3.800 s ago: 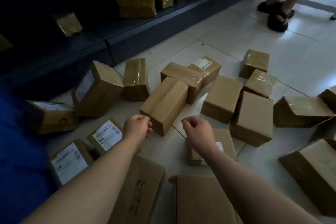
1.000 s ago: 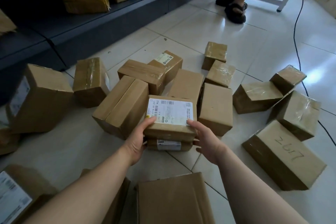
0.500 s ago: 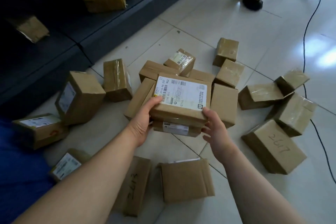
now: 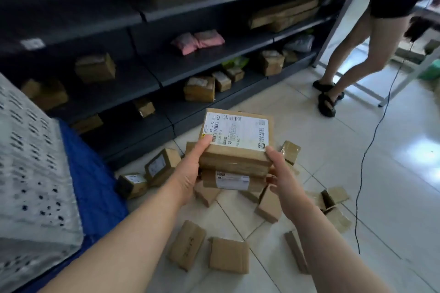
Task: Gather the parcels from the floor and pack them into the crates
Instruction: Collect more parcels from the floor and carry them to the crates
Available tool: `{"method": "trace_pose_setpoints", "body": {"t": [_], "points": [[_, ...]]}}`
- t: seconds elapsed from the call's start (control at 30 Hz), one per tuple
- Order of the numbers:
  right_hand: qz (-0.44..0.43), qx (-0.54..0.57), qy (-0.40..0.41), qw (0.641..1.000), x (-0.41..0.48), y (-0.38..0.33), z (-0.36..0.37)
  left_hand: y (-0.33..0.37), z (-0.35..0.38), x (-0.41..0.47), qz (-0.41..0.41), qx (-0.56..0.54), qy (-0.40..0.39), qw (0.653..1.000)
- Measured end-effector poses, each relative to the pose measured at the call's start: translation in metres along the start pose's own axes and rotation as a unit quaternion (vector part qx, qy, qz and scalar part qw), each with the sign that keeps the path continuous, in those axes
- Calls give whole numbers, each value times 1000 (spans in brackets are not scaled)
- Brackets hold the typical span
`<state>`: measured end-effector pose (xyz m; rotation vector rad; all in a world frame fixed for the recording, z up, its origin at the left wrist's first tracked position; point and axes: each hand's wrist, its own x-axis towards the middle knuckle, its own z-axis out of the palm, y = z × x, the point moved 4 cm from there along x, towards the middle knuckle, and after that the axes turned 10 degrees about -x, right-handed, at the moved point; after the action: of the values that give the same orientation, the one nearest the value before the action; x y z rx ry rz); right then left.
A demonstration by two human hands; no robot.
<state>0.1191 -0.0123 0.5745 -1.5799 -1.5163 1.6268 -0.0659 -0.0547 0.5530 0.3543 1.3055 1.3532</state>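
Head view is showing the two stacked parcels coming up off the floor. Half a second ago they were hovering low over the scattered pile; now they are riding well above it, in front of the dark shelving.

The left hand is gripping the stack's left end, thumb lying on the corner of the labelled top parcel and fingers curling underneath. The right hand is doing the same at the right end, thumb on the top corner and fingers hooking under the lower parcel, which is peeking out just beneath the top one.

Far to the left of the left hand a pale perforated wall is coming into sight above something blue (most likely the crates, though only this edge is showing).

So the pick looks finished and the carry is beginning, probably swinging left. The task is barely started: many loose boxes are lying below and around the hands.

Beyond the right hand another person is standing near a trailing cable, well apart from the load.
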Motion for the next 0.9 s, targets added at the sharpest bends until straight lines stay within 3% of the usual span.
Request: {"method": "trace_pose_setpoints", "body": {"t": [0.2, 0.43, 0.67, 0.9], "points": [[-76, -45, -40, 995, -78, -144, 29, 131, -17, -112, 68, -61, 40, 995], [-148, -51, -151, 976, -144, -253, 128, 240, -98, -229, 189, -46, 101, 976], [-154, -96, -279, 943, -179, -283, 269, 271, -223, -291, 237, -80, 193, 949], [-60, -123, -326, 936, -141, -263, 421, 264, -360, -270, 167, -135, 277, 937]]}}
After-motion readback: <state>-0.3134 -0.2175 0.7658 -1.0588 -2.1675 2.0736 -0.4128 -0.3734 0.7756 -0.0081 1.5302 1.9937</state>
